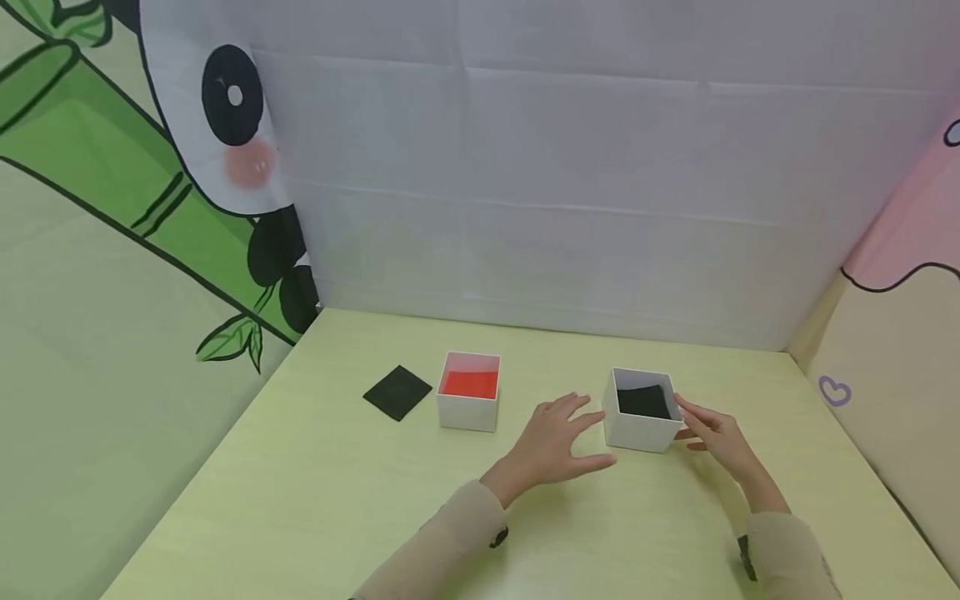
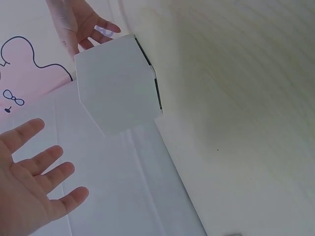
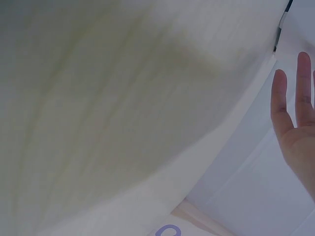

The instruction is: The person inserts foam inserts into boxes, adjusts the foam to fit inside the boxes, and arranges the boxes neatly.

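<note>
On the right of the table stands a white open-topped box (image 1: 641,432) with a black sheet (image 1: 643,402) inside. My left hand (image 1: 553,446) is spread wide just left of this box, its fingers slightly bent and holding nothing. On the other side, my right hand (image 1: 722,439) has its fingertips right at the box's right wall. In the left wrist view the box's plain side (image 2: 115,83) faces the camera, with dark slits along its lower edge. The right wrist view catches only extended fingers (image 3: 279,98) and part of the palm.
Left of the hands sits a second white box (image 1: 467,413) with a red sheet (image 1: 470,384) in it. A flat black square (image 1: 397,392) lies beside that box on the pale yellow table (image 1: 300,500). A white printed backdrop (image 1: 525,183) rises behind the table.
</note>
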The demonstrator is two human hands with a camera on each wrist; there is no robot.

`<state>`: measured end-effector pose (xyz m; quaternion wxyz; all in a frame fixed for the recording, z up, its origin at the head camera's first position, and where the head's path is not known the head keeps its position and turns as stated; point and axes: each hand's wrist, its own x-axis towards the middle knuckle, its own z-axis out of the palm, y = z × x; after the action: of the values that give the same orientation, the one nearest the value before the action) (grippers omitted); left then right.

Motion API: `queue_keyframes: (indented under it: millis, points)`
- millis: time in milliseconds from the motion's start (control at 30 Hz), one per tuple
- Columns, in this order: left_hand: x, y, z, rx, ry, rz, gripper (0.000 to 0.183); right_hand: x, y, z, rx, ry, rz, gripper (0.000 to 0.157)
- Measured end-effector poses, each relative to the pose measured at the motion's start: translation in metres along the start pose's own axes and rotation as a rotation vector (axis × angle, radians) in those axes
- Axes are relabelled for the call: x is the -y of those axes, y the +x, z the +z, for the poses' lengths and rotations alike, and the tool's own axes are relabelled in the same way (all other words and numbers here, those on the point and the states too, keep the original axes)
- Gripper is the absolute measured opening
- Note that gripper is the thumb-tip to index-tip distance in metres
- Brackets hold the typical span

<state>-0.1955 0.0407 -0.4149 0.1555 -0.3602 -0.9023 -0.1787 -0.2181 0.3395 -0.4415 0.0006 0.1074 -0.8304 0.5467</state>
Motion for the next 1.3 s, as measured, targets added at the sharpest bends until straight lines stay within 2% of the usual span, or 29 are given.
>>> queue_keyframes:
  millis: [100,300,800,1133,1300]
  points:
    - [0.004,-0.007,-0.004,0.000,-0.002,0.005,0.056,0.000,0.000,-0.001,0.001,0.005,-0.003,0.042]
    - [0.012,-0.022,-0.012,0.036,-0.034,-0.032,0.057,-0.001,0.000,-0.001,0.015,0.008,-0.004,0.042]
    - [0.033,-0.059,-0.024,0.024,-0.071,-0.085,0.054,-0.003,0.000,-0.002,0.022,0.007,-0.030,0.040]
    - [0.046,-0.080,-0.036,0.045,-0.136,-0.091,0.052,-0.002,-0.002,-0.001,0.018,0.013,-0.016,0.041]
    - [0.053,-0.092,-0.038,0.046,-0.195,-0.120,0.051,-0.001,-0.001,-0.002,0.023,0.006,-0.021,0.040]
